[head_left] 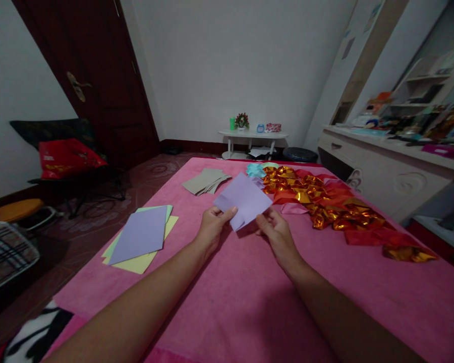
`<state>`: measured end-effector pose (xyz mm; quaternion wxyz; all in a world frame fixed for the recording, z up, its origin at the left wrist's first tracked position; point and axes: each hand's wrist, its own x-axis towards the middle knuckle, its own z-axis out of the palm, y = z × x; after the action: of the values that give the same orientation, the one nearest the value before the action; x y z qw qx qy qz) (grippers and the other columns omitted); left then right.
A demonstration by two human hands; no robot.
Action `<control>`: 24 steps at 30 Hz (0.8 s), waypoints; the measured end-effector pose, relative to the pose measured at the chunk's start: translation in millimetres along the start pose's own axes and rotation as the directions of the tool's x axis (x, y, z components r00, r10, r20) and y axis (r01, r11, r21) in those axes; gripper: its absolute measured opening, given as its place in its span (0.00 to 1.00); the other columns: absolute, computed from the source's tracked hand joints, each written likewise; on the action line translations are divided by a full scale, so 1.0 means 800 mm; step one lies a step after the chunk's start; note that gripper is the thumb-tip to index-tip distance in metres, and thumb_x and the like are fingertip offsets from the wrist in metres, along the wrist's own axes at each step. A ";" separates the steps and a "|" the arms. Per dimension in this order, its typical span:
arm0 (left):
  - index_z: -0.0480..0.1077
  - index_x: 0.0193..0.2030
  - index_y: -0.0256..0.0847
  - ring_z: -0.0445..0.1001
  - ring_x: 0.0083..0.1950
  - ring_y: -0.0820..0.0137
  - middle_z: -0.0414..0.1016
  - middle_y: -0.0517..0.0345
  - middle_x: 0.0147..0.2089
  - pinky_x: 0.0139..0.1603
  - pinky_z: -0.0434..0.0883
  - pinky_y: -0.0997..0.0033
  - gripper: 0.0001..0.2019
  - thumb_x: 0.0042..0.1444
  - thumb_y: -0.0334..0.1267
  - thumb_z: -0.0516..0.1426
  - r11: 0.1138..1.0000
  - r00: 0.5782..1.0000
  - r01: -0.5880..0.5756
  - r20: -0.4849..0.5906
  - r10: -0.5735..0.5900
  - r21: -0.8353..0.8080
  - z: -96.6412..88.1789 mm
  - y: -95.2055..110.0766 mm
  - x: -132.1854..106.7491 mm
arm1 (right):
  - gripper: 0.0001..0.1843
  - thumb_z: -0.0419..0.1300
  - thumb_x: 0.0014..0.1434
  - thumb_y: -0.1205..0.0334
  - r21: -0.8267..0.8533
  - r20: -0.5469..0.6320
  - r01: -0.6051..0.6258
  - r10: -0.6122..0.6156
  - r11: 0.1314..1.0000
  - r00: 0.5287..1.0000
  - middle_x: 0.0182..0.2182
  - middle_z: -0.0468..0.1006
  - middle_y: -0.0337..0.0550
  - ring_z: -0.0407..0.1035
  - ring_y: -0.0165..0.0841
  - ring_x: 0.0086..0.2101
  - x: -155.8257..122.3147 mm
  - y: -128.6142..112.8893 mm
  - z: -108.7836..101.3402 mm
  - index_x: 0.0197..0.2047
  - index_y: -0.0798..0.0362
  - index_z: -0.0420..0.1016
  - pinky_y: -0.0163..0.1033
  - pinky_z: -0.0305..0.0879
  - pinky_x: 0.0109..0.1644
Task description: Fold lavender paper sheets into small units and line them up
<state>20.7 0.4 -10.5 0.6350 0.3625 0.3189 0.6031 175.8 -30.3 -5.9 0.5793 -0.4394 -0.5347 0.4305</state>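
A square sheet of lilac paper (245, 199) is held up over the pink cloth, one corner pointing toward me and slightly folded or doubled there. My left hand (213, 224) pinches its left lower edge, thumb on top. On the opposite lower edge my right hand (275, 229) grips with thumb above and fingers beneath. To the left lies a stack of larger lilac, green and yellow paper sheets (139, 236). Beyond my left hand rests a fanned pile of greyish paper pieces (206, 181).
Shiny gold and red folded pieces (298, 189) spread over the right side of the pink cloth (227, 302). A light-blue paper shape (256, 170) sits near the far edge. A white side table (253, 134) stands by the wall, a dresser (393, 156) at right, a chair with a red bag (70, 158) at left.
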 end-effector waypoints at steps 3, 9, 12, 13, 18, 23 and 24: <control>0.76 0.36 0.33 0.76 0.34 0.69 0.79 0.51 0.37 0.40 0.72 0.68 0.18 0.39 0.40 0.69 1.000 0.999 -0.031 0.009 0.031 -0.001 0.009 -0.004 -0.006 | 0.18 0.66 0.46 0.52 -0.099 0.133 0.025 -0.012 0.995 0.991 0.29 0.78 0.42 0.71 0.34 0.28 -0.003 0.005 0.015 0.36 0.55 0.74 0.37 0.67 0.31; 0.74 0.27 0.32 0.70 0.24 0.74 0.75 0.56 0.26 0.27 0.66 0.74 0.15 0.40 0.43 0.68 0.985 0.997 -0.066 0.035 0.061 0.162 0.016 0.000 -0.013 | 0.15 0.60 0.53 0.51 -0.176 0.097 -0.030 0.048 0.984 0.994 0.17 0.71 0.37 0.63 0.28 0.17 -0.004 0.013 0.011 0.27 0.56 0.74 0.33 0.60 0.22; 0.71 0.23 0.33 0.65 0.21 0.77 0.70 0.61 0.20 0.23 0.62 0.77 0.16 0.41 0.45 0.67 0.963 0.988 -0.115 -0.069 0.136 0.242 0.009 0.007 -0.007 | 0.16 0.61 0.51 0.51 -0.128 0.163 -0.075 0.095 0.989 0.982 0.16 0.71 0.37 0.62 0.26 0.16 -0.006 0.009 0.005 0.25 0.56 0.73 0.32 0.58 0.21; 0.70 0.22 0.33 0.63 0.20 0.78 0.69 0.62 0.19 0.22 0.60 0.78 0.16 0.41 0.46 0.66 0.958 0.984 -0.128 -0.091 0.155 0.257 0.006 0.008 -0.005 | 0.16 0.62 0.51 0.51 -0.111 0.175 -0.093 0.112 0.990 0.978 0.16 0.71 0.37 0.61 0.26 0.16 -0.006 0.008 0.004 0.24 0.56 0.73 0.32 0.57 0.20; 0.68 0.22 0.33 0.58 0.17 0.81 0.65 0.65 0.16 0.18 0.54 0.80 0.18 0.44 0.48 0.64 0.942 0.977 -0.146 -0.104 0.185 0.301 -0.004 0.011 0.002 | 0.18 0.60 0.51 0.49 -0.052 0.172 -0.146 0.153 0.988 0.973 0.16 0.71 0.38 0.60 0.26 0.15 -0.007 0.007 0.006 0.24 0.56 0.70 0.32 0.56 0.20; 0.68 0.29 0.35 0.62 0.15 0.80 0.66 0.66 0.16 0.16 0.57 0.81 0.17 0.43 0.47 0.65 0.919 0.945 -0.178 -0.198 0.259 0.352 -0.013 0.013 0.006 | 0.13 0.58 0.56 0.53 -0.207 -0.177 0.114 -0.151 0.972 0.972 0.30 0.74 0.41 0.68 0.31 0.28 -0.007 -0.002 0.000 0.40 0.52 0.68 0.35 0.64 0.31; 0.69 0.33 0.36 0.63 0.15 0.79 0.66 0.67 0.17 0.16 0.58 0.81 0.17 0.43 0.46 0.65 0.911 0.939 -0.195 -0.199 0.280 0.362 -0.014 0.013 0.007 | 0.14 0.58 0.56 0.54 -0.287 -0.230 0.163 -0.233 0.944 0.945 0.35 0.74 0.43 0.69 0.33 0.33 -0.008 -0.005 -0.002 0.43 0.51 0.67 0.37 0.66 0.35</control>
<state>6.1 6.8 -7.4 0.4403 0.4245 0.4469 0.6529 176.8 -37.7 -3.8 0.6216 -0.5089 -0.5480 0.2331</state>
